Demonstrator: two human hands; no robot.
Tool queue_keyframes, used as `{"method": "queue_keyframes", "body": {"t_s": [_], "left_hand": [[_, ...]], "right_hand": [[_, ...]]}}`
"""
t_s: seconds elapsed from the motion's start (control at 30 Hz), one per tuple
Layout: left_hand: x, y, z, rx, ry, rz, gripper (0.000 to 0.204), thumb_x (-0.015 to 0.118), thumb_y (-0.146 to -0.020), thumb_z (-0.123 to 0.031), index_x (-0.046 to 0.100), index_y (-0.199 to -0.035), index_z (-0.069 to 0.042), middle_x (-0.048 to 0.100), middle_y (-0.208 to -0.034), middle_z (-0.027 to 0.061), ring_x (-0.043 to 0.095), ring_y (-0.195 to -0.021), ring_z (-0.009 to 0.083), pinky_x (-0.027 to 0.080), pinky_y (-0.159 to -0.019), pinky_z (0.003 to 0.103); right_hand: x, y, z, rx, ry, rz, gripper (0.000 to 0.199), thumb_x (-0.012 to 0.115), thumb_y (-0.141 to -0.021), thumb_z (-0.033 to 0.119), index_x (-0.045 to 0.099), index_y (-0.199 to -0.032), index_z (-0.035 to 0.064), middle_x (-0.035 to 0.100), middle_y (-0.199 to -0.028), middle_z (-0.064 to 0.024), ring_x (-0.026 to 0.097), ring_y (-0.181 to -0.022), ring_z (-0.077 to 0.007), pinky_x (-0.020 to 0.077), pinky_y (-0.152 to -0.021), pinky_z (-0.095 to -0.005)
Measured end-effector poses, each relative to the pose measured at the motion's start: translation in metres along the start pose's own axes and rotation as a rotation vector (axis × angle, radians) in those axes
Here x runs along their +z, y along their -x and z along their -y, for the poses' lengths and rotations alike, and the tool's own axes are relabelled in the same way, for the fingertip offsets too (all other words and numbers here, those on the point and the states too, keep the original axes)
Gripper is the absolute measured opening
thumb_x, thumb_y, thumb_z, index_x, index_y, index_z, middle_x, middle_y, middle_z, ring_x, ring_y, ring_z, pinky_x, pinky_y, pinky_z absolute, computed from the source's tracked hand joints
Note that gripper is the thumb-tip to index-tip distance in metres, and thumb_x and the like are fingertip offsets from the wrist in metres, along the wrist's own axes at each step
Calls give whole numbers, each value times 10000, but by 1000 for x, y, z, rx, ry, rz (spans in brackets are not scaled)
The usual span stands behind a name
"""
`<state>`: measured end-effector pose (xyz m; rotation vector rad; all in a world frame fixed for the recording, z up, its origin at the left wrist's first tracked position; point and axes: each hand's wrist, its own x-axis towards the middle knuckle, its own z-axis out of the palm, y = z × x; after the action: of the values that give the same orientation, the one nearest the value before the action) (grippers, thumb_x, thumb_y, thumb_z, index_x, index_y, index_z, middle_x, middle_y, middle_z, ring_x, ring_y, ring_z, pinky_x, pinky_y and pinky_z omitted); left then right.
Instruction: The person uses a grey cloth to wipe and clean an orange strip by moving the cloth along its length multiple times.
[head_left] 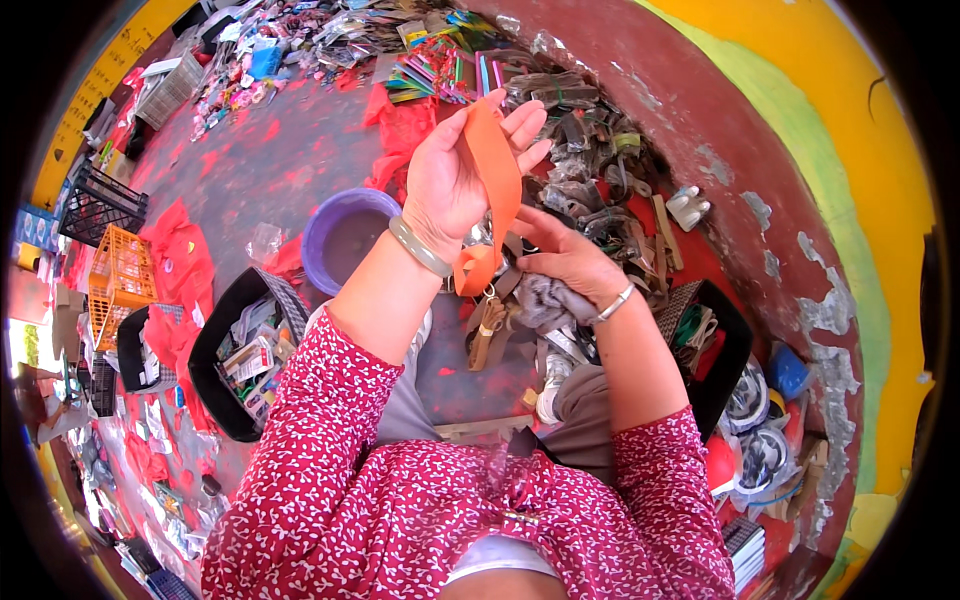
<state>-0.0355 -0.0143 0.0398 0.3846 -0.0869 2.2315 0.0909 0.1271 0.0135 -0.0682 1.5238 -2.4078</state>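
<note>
My left hand is raised palm up with its fingers stretched apart. A flat orange strap lies across that palm and hangs down in a loop. A small metal clip shows at its lower end, beside brown straps. Close by on the right, my right hand has its fingers bent around a crumpled grey cloth. Its fingertips reach toward the orange strap; whether they touch it is hard to tell. A purple basin with murky water stands left of my hands.
A black basket of small packages stands at my left, another black basket at my right. Heaped straps lie along the peeling red wall. Further left are an orange crate and a black crate.
</note>
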Motion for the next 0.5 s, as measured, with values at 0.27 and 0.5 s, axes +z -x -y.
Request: {"method": "queue_keyframes", "body": {"t_s": [0.27,0.5], "left_hand": [[-6,-2,-31,178,40,-96,353,306,-980,-212,398,-1232,19,414,-1311,299,426,-1233,411,322,-1062,557],[3,-2,-49,422,-164,-207,347,314,-981,-178,426,-1189,76,382,-1344,288,348,-1301,401,264,-1103,545]], "right_hand": [[-1,-5,2,139,66,97,244,627,-848,65,599,-1064,-45,672,-939,-85,641,-859,-145,501,-805,-274],[-18,12,13,193,222,134,179,620,-839,23,628,-998,-57,676,-900,-89,640,-828,-135,499,-758,-252]]}}
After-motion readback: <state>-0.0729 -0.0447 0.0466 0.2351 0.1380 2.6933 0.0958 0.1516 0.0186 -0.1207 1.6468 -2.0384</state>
